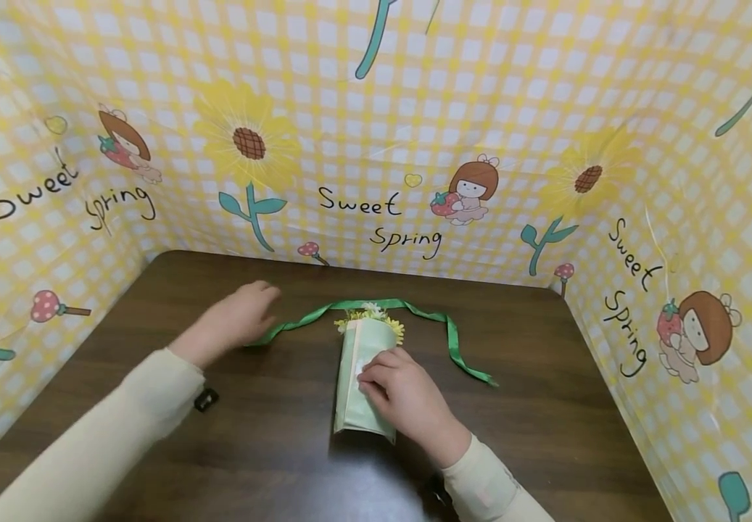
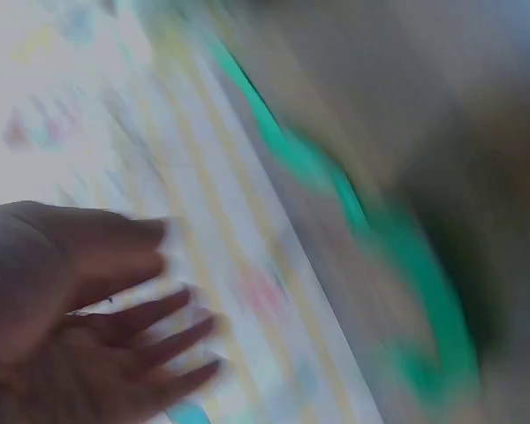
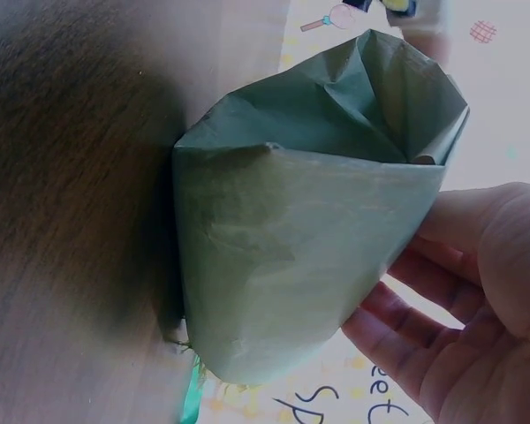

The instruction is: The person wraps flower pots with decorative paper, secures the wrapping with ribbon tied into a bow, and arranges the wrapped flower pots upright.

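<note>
Centrally on the brown table (image 1: 271, 457), amid checked walls (image 1: 362, 138), right fingers (image 1: 378, 375) pinch green paper (image 1: 362, 413), left fingers (image 2: 181, 339) apart.

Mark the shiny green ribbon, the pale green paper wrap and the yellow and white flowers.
Shiny green ribbon (image 1: 397, 303): head view, on its middle stretch.
Pale green paper wrap (image 3: 300, 256): right wrist view, outer side.
Yellow and white flowers (image 1: 372, 312): head view, a white bloom.

We see the left arm (image 1: 108, 420) and right arm (image 1: 489, 482) reaching forward; the left hand (image 1: 240, 315) extends farther, fingers parted, while the right hand (image 1: 411, 399) shows its back, fingers gently bent.
</note>
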{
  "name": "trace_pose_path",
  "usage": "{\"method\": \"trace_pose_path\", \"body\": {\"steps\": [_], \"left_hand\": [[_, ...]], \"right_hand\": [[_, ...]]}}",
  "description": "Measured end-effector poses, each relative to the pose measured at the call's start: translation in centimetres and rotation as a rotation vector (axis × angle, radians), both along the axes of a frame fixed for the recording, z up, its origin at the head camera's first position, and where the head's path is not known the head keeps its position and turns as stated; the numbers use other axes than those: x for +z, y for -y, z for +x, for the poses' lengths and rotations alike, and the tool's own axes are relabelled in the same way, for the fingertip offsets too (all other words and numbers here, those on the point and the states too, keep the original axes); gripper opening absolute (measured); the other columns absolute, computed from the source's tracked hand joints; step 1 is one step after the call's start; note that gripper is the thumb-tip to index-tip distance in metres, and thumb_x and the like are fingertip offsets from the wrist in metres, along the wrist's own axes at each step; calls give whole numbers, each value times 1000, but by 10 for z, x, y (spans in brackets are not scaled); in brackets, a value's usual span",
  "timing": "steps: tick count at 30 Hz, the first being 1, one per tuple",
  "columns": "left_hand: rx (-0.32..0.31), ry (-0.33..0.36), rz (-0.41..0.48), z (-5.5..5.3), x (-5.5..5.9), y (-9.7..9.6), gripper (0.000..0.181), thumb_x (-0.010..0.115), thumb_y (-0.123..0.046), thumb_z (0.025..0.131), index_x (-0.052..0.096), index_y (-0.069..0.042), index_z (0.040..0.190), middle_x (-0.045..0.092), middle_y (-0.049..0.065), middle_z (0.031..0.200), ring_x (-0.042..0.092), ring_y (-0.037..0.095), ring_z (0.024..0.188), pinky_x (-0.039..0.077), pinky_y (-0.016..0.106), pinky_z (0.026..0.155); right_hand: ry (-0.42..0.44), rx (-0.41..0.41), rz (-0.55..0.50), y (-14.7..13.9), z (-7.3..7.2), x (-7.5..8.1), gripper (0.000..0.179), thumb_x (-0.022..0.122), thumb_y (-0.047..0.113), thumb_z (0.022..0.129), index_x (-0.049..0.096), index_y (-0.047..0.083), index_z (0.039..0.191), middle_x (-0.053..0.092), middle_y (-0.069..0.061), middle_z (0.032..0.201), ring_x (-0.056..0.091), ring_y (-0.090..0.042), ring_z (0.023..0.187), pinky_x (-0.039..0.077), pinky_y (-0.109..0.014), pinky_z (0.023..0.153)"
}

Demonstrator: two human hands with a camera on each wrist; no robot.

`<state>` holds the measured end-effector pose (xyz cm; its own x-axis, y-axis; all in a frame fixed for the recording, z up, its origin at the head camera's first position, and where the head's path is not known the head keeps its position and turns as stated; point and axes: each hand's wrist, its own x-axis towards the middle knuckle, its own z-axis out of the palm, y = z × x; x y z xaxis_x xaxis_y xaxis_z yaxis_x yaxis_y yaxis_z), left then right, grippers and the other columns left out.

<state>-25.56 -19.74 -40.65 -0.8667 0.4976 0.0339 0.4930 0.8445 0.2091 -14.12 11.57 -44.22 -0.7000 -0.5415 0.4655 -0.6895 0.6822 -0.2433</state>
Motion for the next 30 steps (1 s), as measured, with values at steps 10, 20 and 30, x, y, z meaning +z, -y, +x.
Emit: {"method": "trace_pose_path", "body": {"steps": [10,20,30], "left_hand": [[-297,40,317,85,-20,-93,43,75,-20,95,60,-9,134,63,3,130,61,17,116,52,40,98],[-309,55,303,90,-29,-98,34,71,-24,98,69,-12,129,60,0,135,58,16,124,52,37,101],[-268,74,282,95,-24,-101,38,71,-23,99,67,-9,133,58,2,138,56,19,129,50,39,103]], "right_hand": [[25,-42,-23,1,1,-3,7,79,23,92,76,18,97,67,10,99,59,-12,97,52,-27,86],[160,-13,-73,-14,-3,10,9,75,18,95,75,13,103,68,5,104,63,-12,99,56,-30,85],[450,-495,74,-124,-44,17,23,82,25,88,73,8,101,68,-5,95,62,-22,84,52,-43,74]]}}
